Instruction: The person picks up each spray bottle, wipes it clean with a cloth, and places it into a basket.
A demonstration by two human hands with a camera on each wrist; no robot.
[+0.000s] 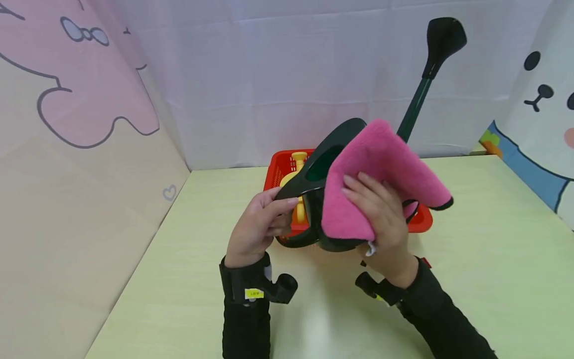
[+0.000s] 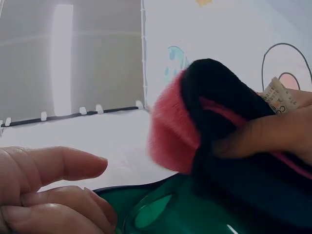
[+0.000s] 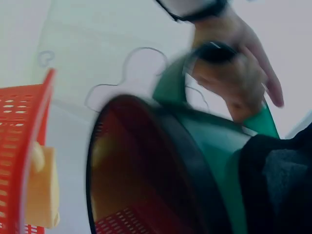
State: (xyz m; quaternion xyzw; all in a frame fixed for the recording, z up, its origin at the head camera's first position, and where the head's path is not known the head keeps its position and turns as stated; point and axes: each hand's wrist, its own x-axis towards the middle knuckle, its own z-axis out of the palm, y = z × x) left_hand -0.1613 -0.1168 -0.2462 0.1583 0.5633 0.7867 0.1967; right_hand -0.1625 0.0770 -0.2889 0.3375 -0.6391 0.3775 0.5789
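Observation:
A dark green watering can (image 1: 316, 182) is held up in front of me, tilted, its long spout (image 1: 414, 109) rising to the upper right and ending in a black rose (image 1: 444, 42). My left hand (image 1: 257, 219) grips its handle at the left. With my right hand (image 1: 381, 214) I hold a pink cloth (image 1: 376, 154) against the can, fingers spread over the plush side. The cloth's black underside and a white label (image 2: 280, 95) show in the left wrist view. In the right wrist view, the can's wide rim (image 3: 178, 141) faces the camera.
Behind the can, a red plastic basket (image 1: 421, 219) stands on the pale table (image 1: 215, 214). It contains a yellow object (image 1: 299, 159), partly covered by the can. A white curtain (image 1: 269, 89) hangs at the back, and walls with cartoon prints rise on both sides.

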